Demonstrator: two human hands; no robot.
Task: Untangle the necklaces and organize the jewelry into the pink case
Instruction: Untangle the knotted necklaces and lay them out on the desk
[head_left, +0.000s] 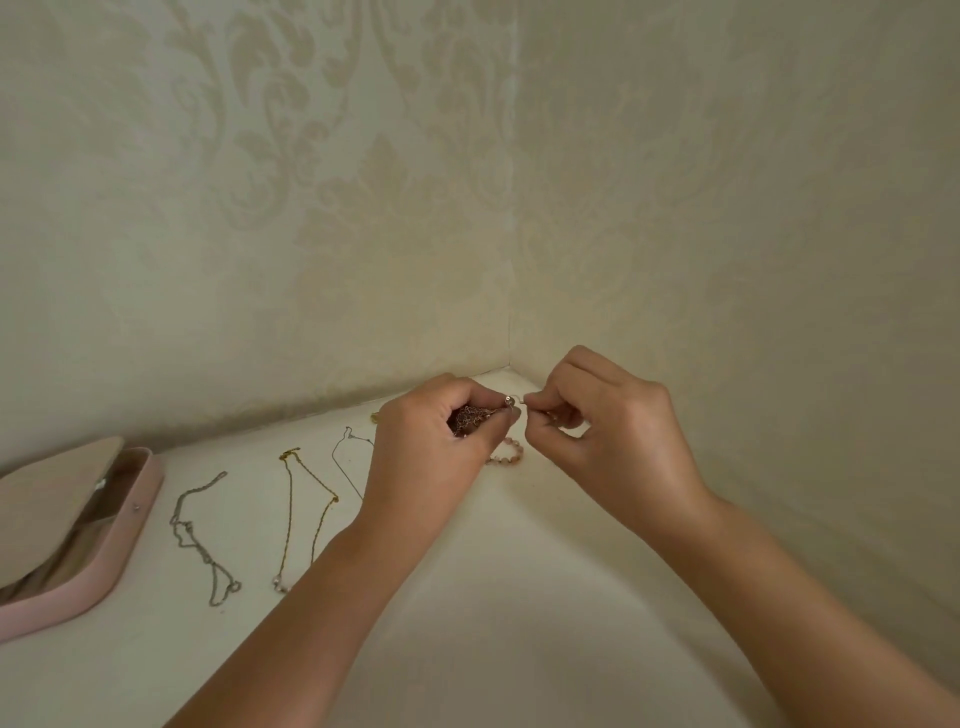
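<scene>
Two grips: our left hand (441, 436) clutches the chain tangle (470, 418); right hand (613, 431), three o'clock, pinches a strand (527, 399); we should ease slack.

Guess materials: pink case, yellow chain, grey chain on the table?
Rounded pink case: matte, smooth wall, probably faux leather or plastic. Thin yellow chain: glinting links, gold-toned metal; plating or solid unclear. Thin grey chain: duller links, silver-toned metal, possibly steel.

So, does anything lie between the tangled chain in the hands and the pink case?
Yes. Between the tangled chain and the open pink case, three necklaces lie on the table: a thin chain, a gold necklace, a silver necklace.
</scene>
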